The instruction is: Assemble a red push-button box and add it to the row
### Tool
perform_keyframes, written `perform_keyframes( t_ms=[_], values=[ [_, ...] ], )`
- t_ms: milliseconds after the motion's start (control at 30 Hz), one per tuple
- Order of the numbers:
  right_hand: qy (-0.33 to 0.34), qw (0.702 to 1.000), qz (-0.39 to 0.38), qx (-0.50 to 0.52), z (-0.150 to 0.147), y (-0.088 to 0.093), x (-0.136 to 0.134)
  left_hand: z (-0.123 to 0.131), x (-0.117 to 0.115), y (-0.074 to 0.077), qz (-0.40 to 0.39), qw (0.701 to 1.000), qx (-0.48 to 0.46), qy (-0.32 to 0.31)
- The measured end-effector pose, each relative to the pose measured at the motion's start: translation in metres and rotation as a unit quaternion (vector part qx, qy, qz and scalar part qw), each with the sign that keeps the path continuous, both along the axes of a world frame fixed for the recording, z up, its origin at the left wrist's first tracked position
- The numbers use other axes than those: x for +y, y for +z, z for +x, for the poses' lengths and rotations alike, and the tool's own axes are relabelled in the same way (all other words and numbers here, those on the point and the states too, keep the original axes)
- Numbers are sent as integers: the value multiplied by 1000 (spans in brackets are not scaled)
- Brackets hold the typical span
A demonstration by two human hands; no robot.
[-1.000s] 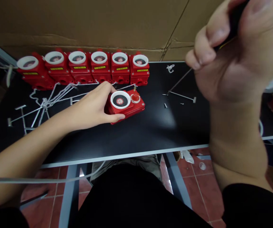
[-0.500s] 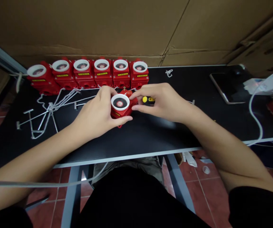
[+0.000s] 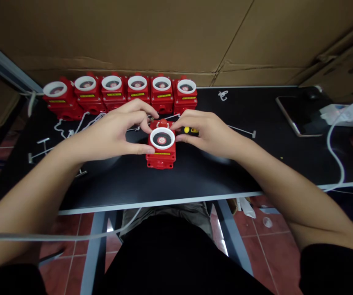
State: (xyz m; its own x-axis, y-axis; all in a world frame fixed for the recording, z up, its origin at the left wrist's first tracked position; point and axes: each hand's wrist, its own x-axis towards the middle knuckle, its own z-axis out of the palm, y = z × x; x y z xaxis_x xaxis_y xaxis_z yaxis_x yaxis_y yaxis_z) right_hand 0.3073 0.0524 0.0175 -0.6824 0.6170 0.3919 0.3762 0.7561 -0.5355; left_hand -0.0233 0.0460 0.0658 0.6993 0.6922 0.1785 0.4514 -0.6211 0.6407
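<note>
A red box-shaped device (image 3: 161, 152) with a white ring on top stands upright near the middle of the black table (image 3: 194, 180). My left hand (image 3: 115, 133) grips its left side, fingers curled over the top. My right hand (image 3: 208, 133) holds its right side, fingertips at the white ring. Just behind my right fingers lies a screwdriver with a yellow and black handle (image 3: 190, 130), mostly hidden by the hand.
Several identical red devices (image 3: 121, 96) stand in a row at the table's back edge, against cardboard (image 3: 164, 37). White ties and metal pins (image 3: 56, 139) lie at the left. A phone (image 3: 299, 114) and a white cable (image 3: 333, 151) are at the right.
My right hand came down from close to the camera, put down the screwdriver and took hold of the device. Both hands turned the device so its front faces me.
</note>
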Motion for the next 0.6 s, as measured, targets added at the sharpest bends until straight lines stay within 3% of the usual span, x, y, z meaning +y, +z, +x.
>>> perform_keyframes(
  t_ms=[267, 433, 600],
  values=[
    [-18, 1000, 1, 20, -7, -1, 0, 6, -5, -2, 80, 996, 28, -1],
    [-4, 1000, -12, 5, -13, 1, -2, 11, -4, -13, 109, 991, 36, -72],
    [-14, 999, 2, -36, -6, 2, -1, 9, -4, -11, 110, 989, 49, -91]
  ],
)
